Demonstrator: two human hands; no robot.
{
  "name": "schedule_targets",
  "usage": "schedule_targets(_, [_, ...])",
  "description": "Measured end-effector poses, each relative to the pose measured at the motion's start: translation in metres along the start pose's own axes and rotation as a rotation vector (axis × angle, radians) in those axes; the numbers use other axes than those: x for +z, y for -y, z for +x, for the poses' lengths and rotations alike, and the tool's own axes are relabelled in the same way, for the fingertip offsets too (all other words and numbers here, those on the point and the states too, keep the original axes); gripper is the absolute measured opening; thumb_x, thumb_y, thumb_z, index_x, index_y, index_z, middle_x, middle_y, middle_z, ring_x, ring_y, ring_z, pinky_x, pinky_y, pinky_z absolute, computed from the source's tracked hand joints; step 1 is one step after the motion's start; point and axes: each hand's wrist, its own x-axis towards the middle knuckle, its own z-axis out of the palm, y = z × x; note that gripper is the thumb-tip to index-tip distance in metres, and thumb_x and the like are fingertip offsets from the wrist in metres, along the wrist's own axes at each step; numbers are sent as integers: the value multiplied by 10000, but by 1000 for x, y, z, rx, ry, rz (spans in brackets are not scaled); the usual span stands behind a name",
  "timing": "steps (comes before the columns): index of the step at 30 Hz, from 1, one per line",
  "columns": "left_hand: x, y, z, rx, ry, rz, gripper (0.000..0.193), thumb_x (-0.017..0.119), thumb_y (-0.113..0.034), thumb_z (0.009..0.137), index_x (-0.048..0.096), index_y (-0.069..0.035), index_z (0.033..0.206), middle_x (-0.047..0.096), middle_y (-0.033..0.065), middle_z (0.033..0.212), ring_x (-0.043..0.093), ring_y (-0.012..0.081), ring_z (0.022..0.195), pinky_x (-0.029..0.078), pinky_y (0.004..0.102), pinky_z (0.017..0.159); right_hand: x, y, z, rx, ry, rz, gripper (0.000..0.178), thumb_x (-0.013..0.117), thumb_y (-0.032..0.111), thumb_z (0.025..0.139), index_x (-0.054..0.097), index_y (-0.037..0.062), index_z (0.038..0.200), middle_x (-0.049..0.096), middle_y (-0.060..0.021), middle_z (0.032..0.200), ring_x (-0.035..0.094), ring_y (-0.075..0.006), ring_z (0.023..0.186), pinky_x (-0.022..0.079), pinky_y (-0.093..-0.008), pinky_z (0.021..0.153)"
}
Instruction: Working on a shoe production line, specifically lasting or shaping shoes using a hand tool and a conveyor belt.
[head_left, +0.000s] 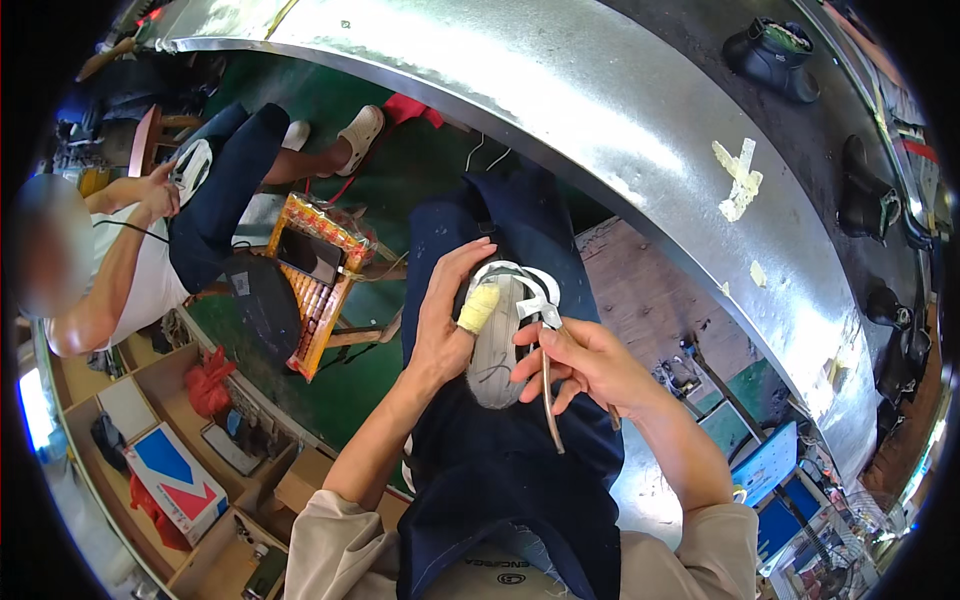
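A grey shoe upper [496, 345] with white strips at its top rests sole-up on the dark blue cloth [500, 470] over my lap. My left hand [445, 315] grips its left side, the thumb wrapped in yellow tape. My right hand [580, 365] sits on the shoe's right side and holds a thin wooden-handled tool [549, 400] that points down past the fingers.
A curved metal bench edge [620, 130] arcs across above, with tape scraps stuck on it. Several black shoes [775, 55] stand on the dark belt beyond it. At the left another person sits holding a shoe [190, 165]. A small wooden stool [315, 265] stands on the green floor.
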Motion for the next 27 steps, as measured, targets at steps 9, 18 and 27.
schedule_targets(9, [6, -5, -2, 107, -17, 93, 464, 660, -121, 898, 612, -40, 1352, 603, 180, 1405, 531, 362, 1355, 392, 436, 1152, 21, -6, 1, -150, -307, -450, 315, 494, 302, 1103, 574, -2, 1107, 682, -87, 757, 662, -153, 602, 493, -344, 561])
schedule_targets(18, [5, -2, -5, 89, -65, 68, 441, 657, -27, 867, 647, -27, 1308, 619, 177, 1382, 579, 330, 1307, 443, 402, 1105, 34, -11, 5, -229, -399, -248, 361, 514, 300, 1097, 558, -36, 1220, 716, -99, 837, 690, -152, 649, 538, -299, 559])
schedule_targets(27, [13, 10, -1, 71, -121, -9, 398, 669, -6, 910, 649, -38, 1307, 615, 152, 1374, 603, 263, 1257, 488, 350, 1026, 26, -46, 42, -334, -502, -685, 349, 532, 335, 1076, 511, -10, 1027, 677, -196, 710, 695, -388, 657, 526, -495, 615])
